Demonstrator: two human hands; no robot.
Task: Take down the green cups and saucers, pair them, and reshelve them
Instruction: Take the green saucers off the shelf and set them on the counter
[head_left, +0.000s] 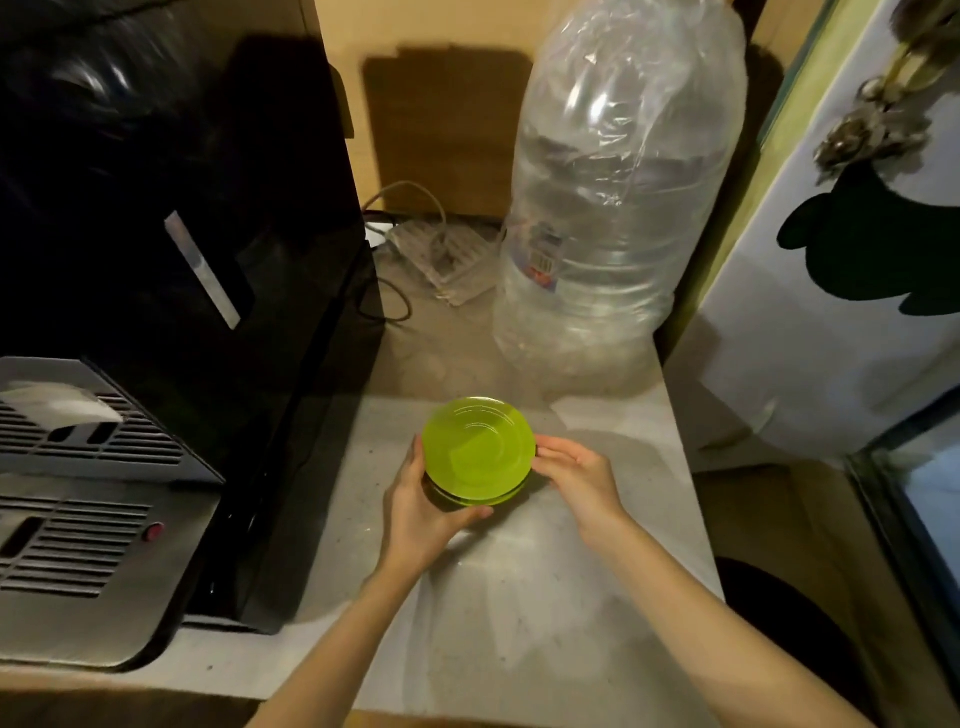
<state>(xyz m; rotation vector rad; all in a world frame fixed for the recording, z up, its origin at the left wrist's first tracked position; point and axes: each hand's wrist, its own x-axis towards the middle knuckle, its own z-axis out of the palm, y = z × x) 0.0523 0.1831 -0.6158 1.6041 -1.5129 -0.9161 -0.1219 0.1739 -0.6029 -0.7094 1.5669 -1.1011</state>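
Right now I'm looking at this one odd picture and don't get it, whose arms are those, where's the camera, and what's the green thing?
The single picture comes from a camera worn on a person's head, looking down, so the arms are the wearer's own. The left hand and right hand cradle a small stack of green saucers from either side, at or just above a pale countertop. Behind it stands a big clear plastic water bottle. To the left sits a black appliance with a metal grille. No cups are in view.

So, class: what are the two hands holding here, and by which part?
A small stack of green saucers, held by its rim: the left hand cups the near-left edge, and the right hand touches the right edge.
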